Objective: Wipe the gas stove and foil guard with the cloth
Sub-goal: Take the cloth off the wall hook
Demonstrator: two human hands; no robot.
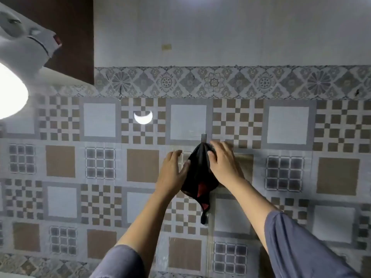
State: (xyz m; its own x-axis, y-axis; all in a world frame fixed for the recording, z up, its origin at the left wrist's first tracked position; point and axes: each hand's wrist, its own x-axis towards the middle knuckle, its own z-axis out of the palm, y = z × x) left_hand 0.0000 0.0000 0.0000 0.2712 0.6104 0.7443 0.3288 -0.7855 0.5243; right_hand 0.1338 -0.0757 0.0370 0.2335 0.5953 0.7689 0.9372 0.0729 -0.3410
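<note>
Against patterned wall tiles, on hook: dark cloth hanging, touched both sides. Left hand spread flat at cloth edge; right hand curled over top, fingers gripping fabric. Step apparently: fetching cloth. Next: lift off hook. Stove, foil guard out of view.

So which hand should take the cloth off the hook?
Probably the right hand: its fingers already rest on the top of the black cloth beside the hook. The left hand only touches its side.
</note>
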